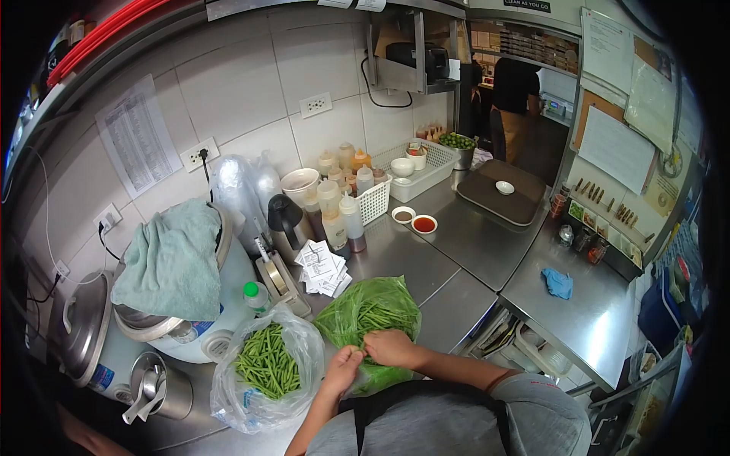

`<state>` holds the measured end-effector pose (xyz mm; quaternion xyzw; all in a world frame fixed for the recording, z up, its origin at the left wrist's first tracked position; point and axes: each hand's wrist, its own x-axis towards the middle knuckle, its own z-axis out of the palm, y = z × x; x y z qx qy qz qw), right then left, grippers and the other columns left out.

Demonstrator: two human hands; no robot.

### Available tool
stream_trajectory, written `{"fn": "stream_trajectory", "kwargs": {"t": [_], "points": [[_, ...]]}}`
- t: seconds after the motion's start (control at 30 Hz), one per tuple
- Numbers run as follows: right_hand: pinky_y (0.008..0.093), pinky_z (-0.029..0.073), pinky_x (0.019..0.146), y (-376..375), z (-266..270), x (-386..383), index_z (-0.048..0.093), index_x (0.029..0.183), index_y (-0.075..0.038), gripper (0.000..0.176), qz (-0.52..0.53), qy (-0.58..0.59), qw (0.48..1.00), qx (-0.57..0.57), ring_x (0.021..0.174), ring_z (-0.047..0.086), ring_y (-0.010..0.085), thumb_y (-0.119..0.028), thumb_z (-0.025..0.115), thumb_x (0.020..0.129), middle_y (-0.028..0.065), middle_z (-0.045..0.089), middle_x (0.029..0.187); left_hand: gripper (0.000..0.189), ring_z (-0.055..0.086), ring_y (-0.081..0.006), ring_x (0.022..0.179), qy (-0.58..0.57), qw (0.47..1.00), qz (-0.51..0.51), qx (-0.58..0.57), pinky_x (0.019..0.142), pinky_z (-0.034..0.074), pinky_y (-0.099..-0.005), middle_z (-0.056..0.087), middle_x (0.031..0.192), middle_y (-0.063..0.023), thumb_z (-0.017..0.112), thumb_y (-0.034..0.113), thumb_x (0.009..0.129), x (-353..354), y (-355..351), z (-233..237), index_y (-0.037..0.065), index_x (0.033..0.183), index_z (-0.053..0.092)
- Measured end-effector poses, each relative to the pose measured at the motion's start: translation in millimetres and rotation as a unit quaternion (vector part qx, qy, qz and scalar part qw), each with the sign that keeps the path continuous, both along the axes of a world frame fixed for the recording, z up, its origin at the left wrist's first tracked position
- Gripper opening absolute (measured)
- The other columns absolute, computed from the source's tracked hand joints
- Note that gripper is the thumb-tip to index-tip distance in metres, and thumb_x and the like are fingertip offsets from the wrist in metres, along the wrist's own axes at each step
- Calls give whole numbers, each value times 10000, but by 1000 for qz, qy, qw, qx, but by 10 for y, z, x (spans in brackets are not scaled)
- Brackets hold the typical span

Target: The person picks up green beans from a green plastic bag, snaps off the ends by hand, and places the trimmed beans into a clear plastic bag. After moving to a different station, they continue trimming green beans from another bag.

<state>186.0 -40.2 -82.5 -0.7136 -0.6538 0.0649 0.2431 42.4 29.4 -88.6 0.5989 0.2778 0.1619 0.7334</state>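
Observation:
My left hand (345, 369) and my right hand (389, 349) meet over the green plastic bag (401, 292), fingertips pinched together. Between them they hold what looks like a green bean, mostly hidden by the fingers. Long green beans (376, 315) lie inside the open green bag. To its left stands a clear plastic bag (226, 381), its mouth spread wide, holding a heap of shorter green bean pieces (268, 362).
Behind the bags are paper slips (322, 266), a tape dispenser (278, 283), a green-capped bottle (256, 296) and squeeze bottles (351, 220). Large towel-topped pot (239, 285) and utensil container (176, 397) stand left. Sauce bowls (423, 224) and a brown tray (502, 179) sit farther back. Another person (515, 95) stands beyond.

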Motion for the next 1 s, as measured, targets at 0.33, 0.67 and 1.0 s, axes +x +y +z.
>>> {"fn": "stream_trajectory", "kwargs": {"t": [0.33, 0.67, 1.0], "points": [[347, 450, 625, 37, -69, 259, 584, 838, -46, 175, -26, 163, 982, 96, 726, 578, 270, -164, 481, 761, 116, 598, 778, 137, 346, -39, 560, 52, 996, -33, 72, 512, 304, -189, 429, 624, 53, 471, 139, 827, 38, -11, 14, 35, 788, 552], [319, 444, 592, -19, 90, 156, 601, 776, -71, 173, 92, 200, 974, -56, 658, 577, 232, -218, 519, 732, 95, 600, 732, 141, 448, -66, 648, 73, 987, -45, 138, 601, 367, -205, 531, 699, 5, 490, 132, 811, 14, 10, -114, 7, 815, 555], [343, 433, 605, -51, 136, 154, 594, 787, -65, 183, 133, 125, 983, -6, 682, 551, 276, -231, 566, 714, 104, 553, 777, 147, 455, -76, 613, 107, 976, -48, 184, 567, 377, -226, 540, 674, -15, 504, 134, 798, 6, -14, 1, 1, 831, 557]]}}
